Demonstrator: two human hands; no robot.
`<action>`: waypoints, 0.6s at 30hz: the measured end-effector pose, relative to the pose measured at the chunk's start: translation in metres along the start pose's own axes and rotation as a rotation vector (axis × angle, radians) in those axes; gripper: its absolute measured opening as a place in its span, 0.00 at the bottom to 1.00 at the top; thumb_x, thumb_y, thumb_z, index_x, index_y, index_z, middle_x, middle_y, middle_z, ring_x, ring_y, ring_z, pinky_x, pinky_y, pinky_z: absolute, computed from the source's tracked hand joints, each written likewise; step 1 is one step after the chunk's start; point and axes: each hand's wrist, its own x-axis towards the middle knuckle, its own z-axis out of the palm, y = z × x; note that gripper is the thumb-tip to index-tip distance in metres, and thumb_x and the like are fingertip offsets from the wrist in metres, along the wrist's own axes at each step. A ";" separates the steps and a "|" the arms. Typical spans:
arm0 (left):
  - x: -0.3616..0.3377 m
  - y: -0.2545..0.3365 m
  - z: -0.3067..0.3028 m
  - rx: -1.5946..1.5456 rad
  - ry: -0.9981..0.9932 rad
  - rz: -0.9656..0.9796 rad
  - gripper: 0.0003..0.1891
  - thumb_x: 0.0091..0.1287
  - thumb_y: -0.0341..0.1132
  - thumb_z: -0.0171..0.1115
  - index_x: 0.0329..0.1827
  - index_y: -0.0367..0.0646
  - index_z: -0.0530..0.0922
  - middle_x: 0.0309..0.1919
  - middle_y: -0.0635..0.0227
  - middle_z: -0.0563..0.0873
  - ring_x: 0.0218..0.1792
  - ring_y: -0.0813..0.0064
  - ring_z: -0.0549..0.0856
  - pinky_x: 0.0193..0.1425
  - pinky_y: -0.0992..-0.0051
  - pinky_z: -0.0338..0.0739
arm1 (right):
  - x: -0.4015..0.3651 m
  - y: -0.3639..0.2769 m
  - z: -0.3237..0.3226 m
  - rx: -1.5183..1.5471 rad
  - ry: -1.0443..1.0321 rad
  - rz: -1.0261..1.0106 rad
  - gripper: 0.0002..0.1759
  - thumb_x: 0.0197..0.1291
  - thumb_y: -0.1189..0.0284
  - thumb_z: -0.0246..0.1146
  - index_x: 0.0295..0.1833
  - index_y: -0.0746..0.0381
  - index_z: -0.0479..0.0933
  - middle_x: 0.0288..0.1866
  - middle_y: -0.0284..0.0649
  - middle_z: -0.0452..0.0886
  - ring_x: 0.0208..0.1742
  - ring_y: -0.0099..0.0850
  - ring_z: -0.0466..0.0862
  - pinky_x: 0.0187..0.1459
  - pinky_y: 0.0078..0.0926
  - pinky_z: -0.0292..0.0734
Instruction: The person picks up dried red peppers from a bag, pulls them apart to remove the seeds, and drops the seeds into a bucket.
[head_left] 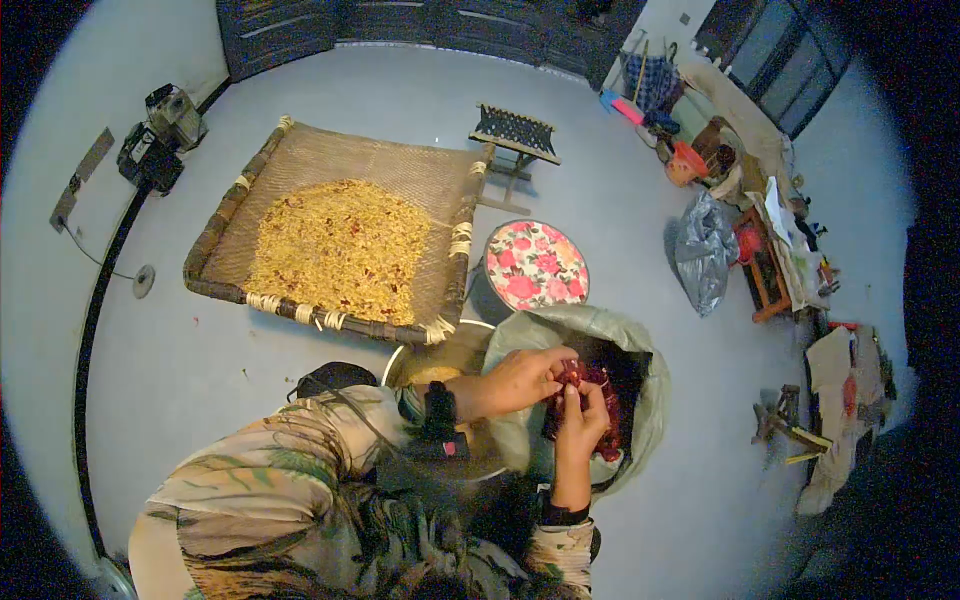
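Two hands meet over the open mouth of a pale sack (pixel 560 325) that stands on the floor (pixel 180 340) just in front of the person I am watching. The left hand (pixel 520 380), with a dark watch on its wrist, and the right hand (pixel 582 422) both have their fingers pressed together, pinching one dried red chilli (pixel 572 376) between them right above the sack's opening. From here it looks like they are breaking or opening it, though the pod is too small for me to be sure.

As for progress, I judge the work well under way but not finished. A wide, thick layer of yellow seeds and flakes (pixel 340 250), speckled with red bits, lies spread on the woven cot (pixel 330 150) beyond the hands, and covers most of its middle. A metal bowl (pixel 450 345) under the left forearm, touching the sack, seems to hold a little of the same yellow stuff, though the arm hides most of it. What is left: a dark red heap of chillies (pixel 610 400) fills the sack's mouth; how deep it goes I cannot tell.

A round floral seat (pixel 536 264) stands between the cot and the sack, and a crumpled grey plastic bag (pixel 703 250) lies well apart on the right.
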 end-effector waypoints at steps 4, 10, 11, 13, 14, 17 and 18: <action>-0.001 0.015 -0.005 -0.042 -0.021 -0.059 0.24 0.60 0.30 0.64 0.62 0.43 0.72 0.33 0.58 0.86 0.34 0.62 0.87 0.39 0.65 0.81 | 0.002 -0.003 -0.002 0.023 -0.036 0.066 0.05 0.63 0.75 0.63 0.40 0.67 0.78 0.34 0.37 0.81 0.33 0.23 0.78 0.37 0.22 0.74; 0.001 -0.006 -0.001 -0.148 -0.021 -0.002 0.24 0.62 0.28 0.62 0.63 0.41 0.71 0.33 0.63 0.85 0.32 0.68 0.86 0.38 0.70 0.81 | 0.002 0.007 0.002 0.060 -0.001 0.075 0.04 0.64 0.75 0.63 0.39 0.65 0.78 0.29 0.31 0.80 0.29 0.18 0.76 0.32 0.17 0.71; 0.000 -0.003 -0.003 -0.194 -0.021 -0.020 0.24 0.63 0.27 0.62 0.63 0.41 0.71 0.33 0.64 0.84 0.32 0.70 0.85 0.38 0.71 0.81 | 0.004 0.001 0.001 0.045 -0.009 0.063 0.04 0.64 0.75 0.63 0.38 0.65 0.78 0.29 0.31 0.80 0.29 0.18 0.76 0.32 0.16 0.71; -0.003 0.004 -0.004 -0.240 -0.029 -0.080 0.24 0.63 0.26 0.61 0.64 0.40 0.71 0.33 0.66 0.83 0.32 0.73 0.84 0.38 0.73 0.80 | 0.004 -0.004 0.000 0.029 -0.013 0.078 0.05 0.63 0.74 0.64 0.37 0.65 0.78 0.30 0.31 0.80 0.30 0.17 0.76 0.32 0.17 0.71; -0.002 0.009 -0.007 -0.233 -0.032 -0.113 0.24 0.63 0.26 0.61 0.64 0.40 0.70 0.33 0.67 0.82 0.32 0.75 0.84 0.37 0.74 0.80 | 0.004 -0.002 0.000 0.032 -0.010 0.093 0.05 0.63 0.75 0.64 0.37 0.65 0.78 0.31 0.31 0.80 0.30 0.16 0.76 0.31 0.17 0.71; 0.000 0.012 -0.010 -0.212 -0.076 -0.187 0.27 0.65 0.27 0.63 0.68 0.41 0.68 0.36 0.67 0.83 0.35 0.77 0.84 0.41 0.76 0.81 | 0.005 -0.007 -0.004 0.066 -0.066 0.185 0.07 0.62 0.71 0.65 0.39 0.63 0.78 0.31 0.35 0.81 0.32 0.22 0.78 0.35 0.22 0.74; 0.001 0.012 -0.011 -0.202 -0.098 -0.206 0.29 0.66 0.28 0.65 0.69 0.41 0.66 0.38 0.67 0.84 0.37 0.78 0.84 0.43 0.77 0.81 | 0.004 -0.002 -0.003 0.074 -0.057 0.190 0.07 0.62 0.71 0.65 0.38 0.63 0.78 0.30 0.35 0.81 0.32 0.22 0.78 0.35 0.22 0.73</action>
